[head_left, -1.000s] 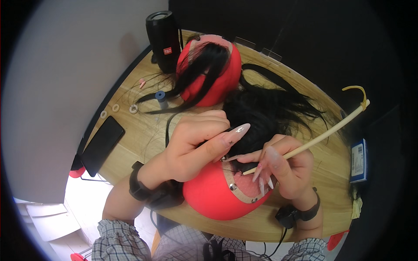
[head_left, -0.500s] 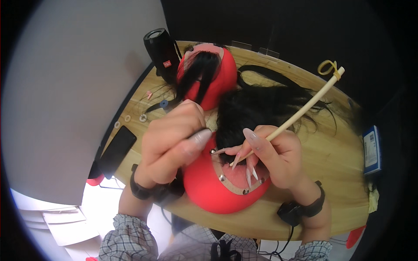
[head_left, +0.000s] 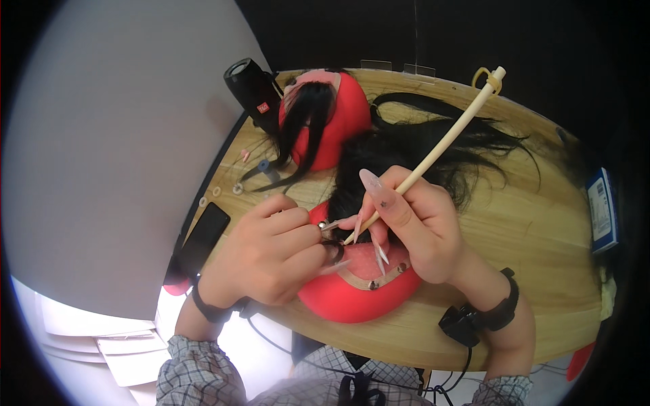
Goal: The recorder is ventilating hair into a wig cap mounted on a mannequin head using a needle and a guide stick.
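Note:
My right hand (head_left: 426,223) is closed around a ventilating needle (head_left: 453,132) with a long pale stick handle and a yellow rubber band near its top. The needle's low end meets the pink mesh (head_left: 369,262), where black hair (head_left: 369,162) begins; its fine tip is too small to make out. The mesh, edged in beige and pinned down, lies over a red rounded block (head_left: 338,303). My left hand (head_left: 277,254) is closed beside the needle's low end, with a thin lock of black hair (head_left: 334,252) at its fingertips. Its thumb is partly hidden.
Behind stands a second red block (head_left: 349,111) with mesh and hair. A black cylindrical speaker (head_left: 250,88), a dark phone (head_left: 205,230), small rings (head_left: 237,189) and a blue spool (head_left: 265,166) lie to the left. A blue-and-white box (head_left: 601,210) stands at the right edge.
My left hand has come down and right, its back turned up, to the mesh next to the needle. The needle's handle stands steeper, its top further left. The whole view has shifted slightly.

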The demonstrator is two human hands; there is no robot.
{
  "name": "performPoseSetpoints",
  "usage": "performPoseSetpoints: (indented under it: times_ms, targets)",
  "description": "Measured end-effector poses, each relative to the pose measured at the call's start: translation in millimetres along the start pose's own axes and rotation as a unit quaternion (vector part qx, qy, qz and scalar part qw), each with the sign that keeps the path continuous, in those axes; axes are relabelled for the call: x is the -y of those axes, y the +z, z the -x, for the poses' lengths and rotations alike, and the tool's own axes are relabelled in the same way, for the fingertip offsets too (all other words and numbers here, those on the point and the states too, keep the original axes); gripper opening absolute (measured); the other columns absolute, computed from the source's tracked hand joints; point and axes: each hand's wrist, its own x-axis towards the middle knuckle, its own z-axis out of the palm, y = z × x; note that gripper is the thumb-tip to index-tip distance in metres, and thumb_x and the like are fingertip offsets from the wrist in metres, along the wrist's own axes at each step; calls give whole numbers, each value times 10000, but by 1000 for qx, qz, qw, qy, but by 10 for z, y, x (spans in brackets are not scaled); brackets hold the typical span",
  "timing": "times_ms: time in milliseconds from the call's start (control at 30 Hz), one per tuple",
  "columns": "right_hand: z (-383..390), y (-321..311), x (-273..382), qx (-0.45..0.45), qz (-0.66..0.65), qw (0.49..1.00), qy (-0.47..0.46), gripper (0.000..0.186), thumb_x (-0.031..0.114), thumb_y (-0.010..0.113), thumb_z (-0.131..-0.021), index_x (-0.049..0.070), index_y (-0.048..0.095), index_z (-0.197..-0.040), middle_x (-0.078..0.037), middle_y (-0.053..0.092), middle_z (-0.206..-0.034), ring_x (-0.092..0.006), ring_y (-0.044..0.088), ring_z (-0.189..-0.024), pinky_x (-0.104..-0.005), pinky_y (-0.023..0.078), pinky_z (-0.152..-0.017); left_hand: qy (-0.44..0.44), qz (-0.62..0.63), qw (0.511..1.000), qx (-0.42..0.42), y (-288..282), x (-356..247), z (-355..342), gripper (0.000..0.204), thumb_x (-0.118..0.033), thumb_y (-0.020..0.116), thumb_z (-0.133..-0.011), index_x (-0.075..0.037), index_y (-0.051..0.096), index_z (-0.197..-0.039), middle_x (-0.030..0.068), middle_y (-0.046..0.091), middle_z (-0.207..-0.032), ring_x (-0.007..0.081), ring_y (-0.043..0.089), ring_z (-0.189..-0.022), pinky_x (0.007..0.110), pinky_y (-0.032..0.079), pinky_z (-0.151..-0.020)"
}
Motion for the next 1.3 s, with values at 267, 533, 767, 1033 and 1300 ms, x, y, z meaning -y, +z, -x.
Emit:
performPoseSetpoints:
  times_ms: [267,533,767,1033,1300]
  targets:
    - [-1,-15,75,29,5,999,44,289,206,349,-1011,27,500,-843,26,442,-569,-5,420,-485,-306,547,-807,5,-54,998,29,-18,-21,-64,185,-102,604,-495,-47,463,-601,41,442,-599,214,449,-536,317,364,-548]
    - [13,-30,32,5,-13,999,47,302,222,337,-1014,33,488,-832,21,439,-584,-9,434,-514,-316,552,-799,2,-17,996,87,-98,-74,-94,190,-117,597,-485,-56,446,-584,47,463,-615,218,479,-555,329,378,-568]
    - [0,-6,-16,-18,-57,998,28,276,224,426,-999,25,540,-845,-5,548,-615,-18,440,-466,-171,348,-448,-8,-48,993,106,-145,-209,-15,124,-106,625,-617,-66,513,-650,24,500,-670,172,545,-666,334,457,-750]
    - [2,-30,56,-2,-18,998,65,296,230,345,-1012,44,484,-828,27,440,-566,-8,435,-483,-272,553,-748,47,117,992,-15,12,-231,33,212,-4,683,-683,-13,499,-579,64,488,-545,202,521,-500,377,521,-745]
    - [19,-13,19,-6,-12,999,40,264,207,369,-1005,35,490,-844,22,472,-662,-14,497,-582,-264,549,-749,-17,401,914,-54,135,-290,38,246,54,560,-758,2,443,-548,127,486,-553,259,515,-500,411,530,-654]
